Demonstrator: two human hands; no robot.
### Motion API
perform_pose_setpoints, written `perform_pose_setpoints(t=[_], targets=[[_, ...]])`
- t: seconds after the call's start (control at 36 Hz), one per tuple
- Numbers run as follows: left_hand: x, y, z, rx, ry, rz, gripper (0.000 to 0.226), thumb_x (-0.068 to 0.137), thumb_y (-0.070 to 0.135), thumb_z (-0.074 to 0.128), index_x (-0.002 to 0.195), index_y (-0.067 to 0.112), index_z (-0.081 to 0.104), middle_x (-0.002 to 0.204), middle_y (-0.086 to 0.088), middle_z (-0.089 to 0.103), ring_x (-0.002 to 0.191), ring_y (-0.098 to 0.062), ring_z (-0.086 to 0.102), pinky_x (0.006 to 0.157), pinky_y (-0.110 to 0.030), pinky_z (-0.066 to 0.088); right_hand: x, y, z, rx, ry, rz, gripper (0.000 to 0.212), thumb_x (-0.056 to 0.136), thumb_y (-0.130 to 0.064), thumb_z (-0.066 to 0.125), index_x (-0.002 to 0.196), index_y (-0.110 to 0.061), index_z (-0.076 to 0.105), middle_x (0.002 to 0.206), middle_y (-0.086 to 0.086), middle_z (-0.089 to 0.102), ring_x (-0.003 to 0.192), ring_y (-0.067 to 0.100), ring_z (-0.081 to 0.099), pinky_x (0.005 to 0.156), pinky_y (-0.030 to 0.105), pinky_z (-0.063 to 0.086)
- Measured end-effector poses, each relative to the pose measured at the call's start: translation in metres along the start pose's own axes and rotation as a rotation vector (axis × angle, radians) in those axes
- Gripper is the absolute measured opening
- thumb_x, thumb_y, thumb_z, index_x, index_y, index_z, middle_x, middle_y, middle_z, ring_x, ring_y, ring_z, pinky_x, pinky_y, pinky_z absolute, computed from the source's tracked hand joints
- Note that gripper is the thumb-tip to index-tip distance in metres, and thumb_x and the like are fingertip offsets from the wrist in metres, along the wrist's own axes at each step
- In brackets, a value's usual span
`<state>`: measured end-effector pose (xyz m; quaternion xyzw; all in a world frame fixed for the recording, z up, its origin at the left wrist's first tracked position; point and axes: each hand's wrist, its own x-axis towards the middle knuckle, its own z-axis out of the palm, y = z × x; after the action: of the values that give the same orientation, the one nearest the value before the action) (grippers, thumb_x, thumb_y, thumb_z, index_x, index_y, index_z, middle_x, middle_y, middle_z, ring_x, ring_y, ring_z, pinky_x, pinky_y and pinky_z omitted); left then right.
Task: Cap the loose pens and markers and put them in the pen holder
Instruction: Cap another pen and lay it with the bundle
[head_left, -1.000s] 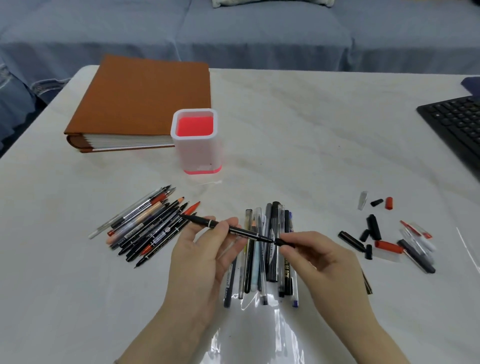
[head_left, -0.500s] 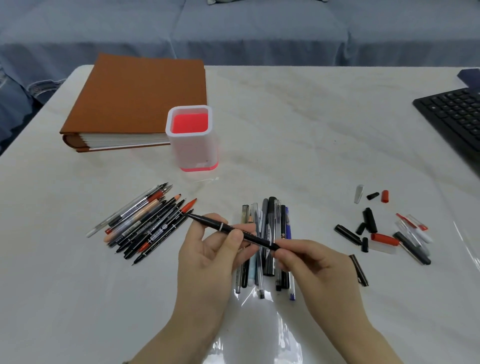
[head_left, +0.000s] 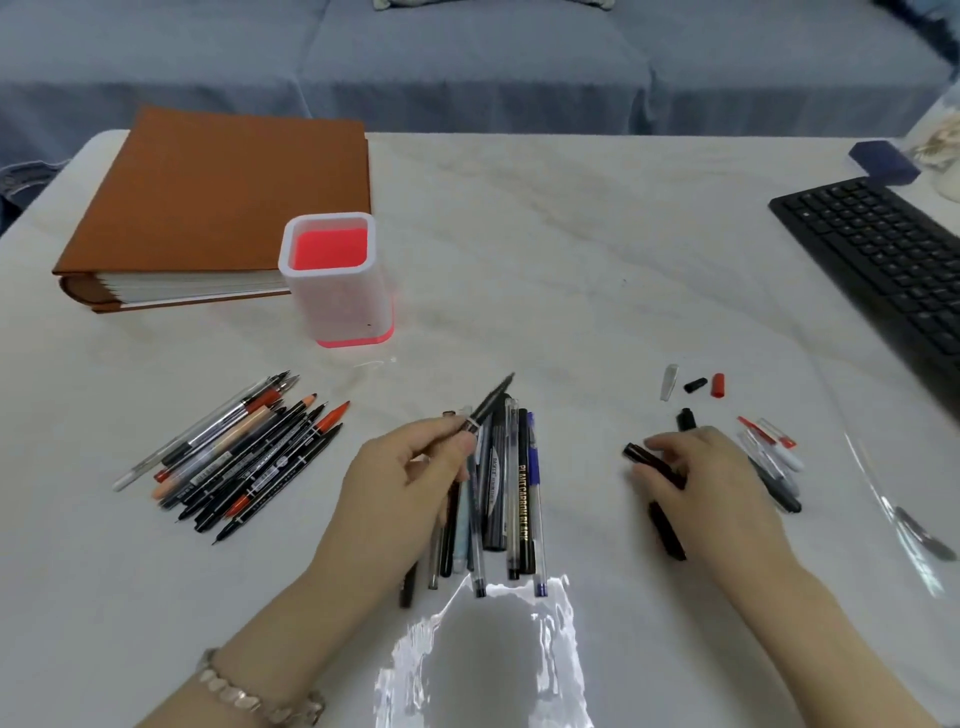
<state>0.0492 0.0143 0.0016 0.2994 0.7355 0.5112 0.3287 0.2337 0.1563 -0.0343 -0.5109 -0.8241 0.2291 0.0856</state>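
My left hand (head_left: 410, 483) grips a thin black pen (head_left: 488, 402), its uncapped tip pointing up and away. My right hand (head_left: 701, 483) lies over the scattered caps at the right, its fingers pinching a long black cap (head_left: 649, 460). Another black cap (head_left: 667, 530) lies under that hand. A white pen holder (head_left: 332, 306) with a red inside stands upright at the back left, nothing in it. A row of pens (head_left: 511, 493) lies between my hands. A second pile of pens and markers (head_left: 234, 457) lies at the left.
A brown binder (head_left: 223, 197) lies behind the holder. A black keyboard (head_left: 883, 260) sits at the right edge. Loose caps (head_left: 696, 384) and several capped markers (head_left: 774, 457) lie near my right hand. A blue sofa runs behind the marble table (head_left: 571, 249).
My right hand let go of the black pen and moved right to the caps, taking hold of a black cap. My left hand swung the pen's tip up and away.
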Motion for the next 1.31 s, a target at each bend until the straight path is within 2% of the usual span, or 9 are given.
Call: perform_pose_setpoints(t=[0.14,0.25,0.33,0.39,0.53,0.69,0.89,1.06,1.31], targets=[[-0.008,0.001,-0.006,0.001,-0.009,-0.01,0.017,0.079,0.013,0.066,0.08,0.03,0.068,0.061,0.008,0.068,0.041,0.007,0.049,0.049,-0.004,0.04,0.012,0.014,0.007,-0.131,-0.041,0.032,0.023,0.084,-0.024,0.061,0.104,-0.013,0.064,0.095,0.003,0.049,0.103,0.026,0.045,0.08,0.026,0.031],[-0.012,-0.002,-0.01,0.037,-0.005,-0.01,0.015,0.075,0.016,0.07,0.076,0.031,0.07,0.066,0.01,0.07,0.045,-0.001,0.049,0.056,-0.017,0.045,0.01,0.007,0.008,-0.128,0.041,-0.054,0.015,0.087,-0.019,0.057,0.095,-0.012,0.066,0.095,0.007,0.056,0.099,0.028,0.046,0.077,0.021,0.025],[-0.014,-0.004,-0.014,0.053,0.018,-0.012,0.016,0.073,0.02,0.072,0.077,0.035,0.071,0.07,0.007,0.07,0.054,-0.012,0.051,0.061,-0.029,0.048,0.002,-0.014,-0.003,0.157,0.01,-0.069,0.008,0.091,-0.02,0.05,0.085,-0.024,0.055,0.075,-0.007,0.058,0.076,0.013,0.057,0.061,0.024,0.037],[-0.015,-0.004,-0.015,0.065,0.025,-0.011,0.018,0.072,0.022,0.072,0.079,0.038,0.071,0.073,0.006,0.07,0.058,-0.014,0.054,0.064,-0.032,0.05,-0.006,-0.032,-0.01,0.42,-0.07,-0.058,0.01,0.091,-0.02,0.05,0.083,-0.025,0.054,0.07,-0.008,0.062,0.064,0.002,0.055,0.057,0.011,0.04],[-0.022,0.001,-0.018,0.072,-0.005,-0.003,0.017,0.071,0.02,0.072,0.074,0.037,0.072,0.07,0.014,0.07,0.059,0.0,0.058,0.061,-0.023,0.051,-0.019,-0.06,-0.023,0.822,-0.117,-0.041,0.016,0.086,-0.009,0.056,0.083,-0.022,0.066,0.054,-0.005,0.05,0.038,0.002,0.042,0.04,0.005,0.031],[-0.027,0.003,-0.019,0.061,-0.029,0.005,0.025,0.071,0.02,0.073,0.078,0.044,0.07,0.072,0.016,0.071,0.064,-0.003,0.062,0.06,-0.016,0.051,-0.019,-0.065,-0.018,0.931,-0.189,-0.01,0.021,0.086,-0.017,0.056,0.075,-0.027,0.071,0.052,-0.003,0.046,0.053,0.01,0.041,0.056,0.015,0.037],[-0.031,0.008,-0.021,0.064,-0.044,0.031,0.021,0.071,0.016,0.074,0.071,0.037,0.073,0.067,0.011,0.068,0.054,-0.007,0.056,0.05,-0.008,0.042,-0.022,-0.073,-0.021,0.902,-0.276,-0.08,0.021,0.083,-0.01,0.059,0.072,-0.023,0.071,0.049,-0.006,0.046,0.051,0.009,0.04,0.052,0.012,0.035],[-0.032,0.014,-0.021,0.112,-0.066,0.139,0.02,0.07,0.013,0.074,0.074,0.032,0.074,0.062,0.02,0.064,0.059,0.001,0.055,0.055,-0.004,0.036,-0.023,-0.075,-0.023,0.935,-0.325,-0.119,0.017,0.083,-0.009,0.062,0.073,-0.021,0.069,0.047,-0.007,0.051,0.049,0.007,0.043,0.054,0.011,0.038],[-0.035,0.012,-0.018,0.121,-0.102,0.128,0.033,0.072,0.012,0.073,0.068,0.045,0.071,0.061,0.019,0.067,0.056,0.0,0.057,0.053,-0.006,0.038,-0.032,-0.076,-0.018,0.939,-0.389,-0.179,0.019,0.082,0.003,0.056,0.077,-0.012,0.068,0.048,-0.009,0.056,0.049,0.001,0.048,0.054,0.01,0.041]])
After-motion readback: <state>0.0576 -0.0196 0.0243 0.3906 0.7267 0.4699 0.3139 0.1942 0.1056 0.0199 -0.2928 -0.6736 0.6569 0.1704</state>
